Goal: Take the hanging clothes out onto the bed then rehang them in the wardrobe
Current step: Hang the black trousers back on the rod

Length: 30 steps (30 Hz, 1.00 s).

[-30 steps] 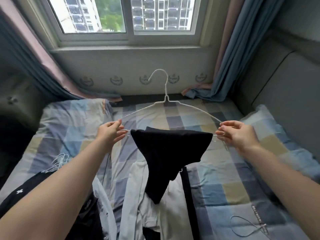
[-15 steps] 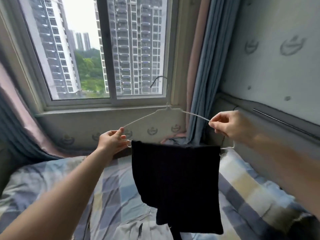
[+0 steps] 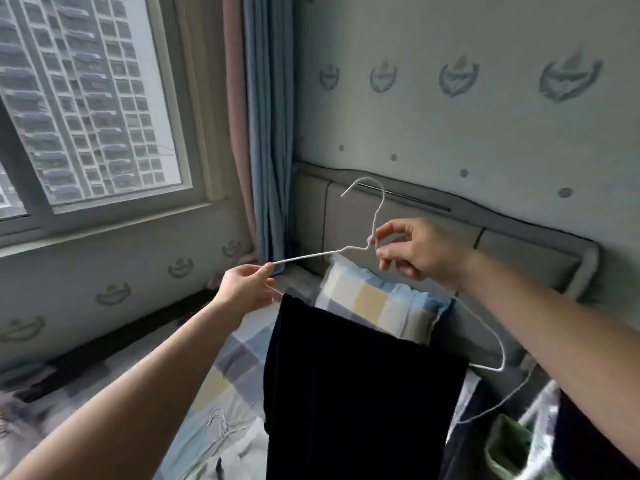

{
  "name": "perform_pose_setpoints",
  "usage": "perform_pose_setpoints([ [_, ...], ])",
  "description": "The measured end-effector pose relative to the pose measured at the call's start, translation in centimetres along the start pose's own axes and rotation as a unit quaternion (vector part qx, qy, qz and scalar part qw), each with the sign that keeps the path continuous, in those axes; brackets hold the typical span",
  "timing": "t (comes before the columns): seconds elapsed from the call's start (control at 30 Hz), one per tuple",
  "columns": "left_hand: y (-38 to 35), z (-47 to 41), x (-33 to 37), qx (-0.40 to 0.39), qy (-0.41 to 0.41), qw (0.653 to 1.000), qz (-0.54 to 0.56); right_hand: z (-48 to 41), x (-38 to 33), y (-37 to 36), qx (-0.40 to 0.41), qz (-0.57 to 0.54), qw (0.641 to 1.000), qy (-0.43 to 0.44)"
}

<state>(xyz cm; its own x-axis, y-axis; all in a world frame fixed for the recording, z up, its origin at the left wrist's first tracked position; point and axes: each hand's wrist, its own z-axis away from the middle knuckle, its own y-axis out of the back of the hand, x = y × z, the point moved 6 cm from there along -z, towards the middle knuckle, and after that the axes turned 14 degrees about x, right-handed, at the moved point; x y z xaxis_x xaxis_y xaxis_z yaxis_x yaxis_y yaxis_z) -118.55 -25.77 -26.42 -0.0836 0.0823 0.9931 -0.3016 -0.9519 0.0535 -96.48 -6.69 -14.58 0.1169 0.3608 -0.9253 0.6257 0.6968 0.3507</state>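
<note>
The left hand (image 3: 246,289) pinches the hanger (image 3: 308,256) by its left shoulder and the right hand (image 3: 419,251) pinches its neck just under the hook, holding it above the bed (image 3: 221,379). A black garment (image 3: 360,393) hangs over its bottom bar, hiding part of the checked pillow (image 3: 377,299) against the headboard (image 3: 519,251). Spare hangers (image 3: 218,427) lie on the bed at lower left, with a curtain (image 3: 268,133) and window (image 3: 86,98) beyond.

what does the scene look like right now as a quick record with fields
left hand: pinches the wire hanger at one shoulder end
right hand: pinches the hanger's neck below the hook
dark garment: draped over the hanger's bottom bar, hanging down
checked pillow: behind the garment, against the headboard
spare hangers: lying on the bed, lower left
</note>
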Motion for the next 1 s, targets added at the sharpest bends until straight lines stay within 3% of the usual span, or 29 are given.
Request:
perform_pose_setpoints([
  [0.3,-20.4,9.3,0.8,-0.22,-0.008,0.975,-0.021,12.4,4.6,14.9,0.138,-0.141,0.967,-0.159],
  [0.5,-32.5,21.7,2.7,-0.358,-0.053,0.93,-0.058,24.1,5.7,24.6,0.213,-0.231,0.934,-0.171],
  [0.6,-37.3,29.6,4.0,-0.427,-0.084,0.896,-0.09,30.0,5.5,29.0,0.248,-0.273,0.918,-0.146],
  [0.7,-41.7,37.6,4.9,-0.499,-0.063,0.858,-0.101,36.0,4.6,33.6,0.279,-0.276,0.911,-0.13],
  [1.0,-51.1,59.4,8.4,-0.714,-0.081,0.685,-0.124,52.6,0.6,47.7,0.385,-0.276,0.877,-0.082],
])
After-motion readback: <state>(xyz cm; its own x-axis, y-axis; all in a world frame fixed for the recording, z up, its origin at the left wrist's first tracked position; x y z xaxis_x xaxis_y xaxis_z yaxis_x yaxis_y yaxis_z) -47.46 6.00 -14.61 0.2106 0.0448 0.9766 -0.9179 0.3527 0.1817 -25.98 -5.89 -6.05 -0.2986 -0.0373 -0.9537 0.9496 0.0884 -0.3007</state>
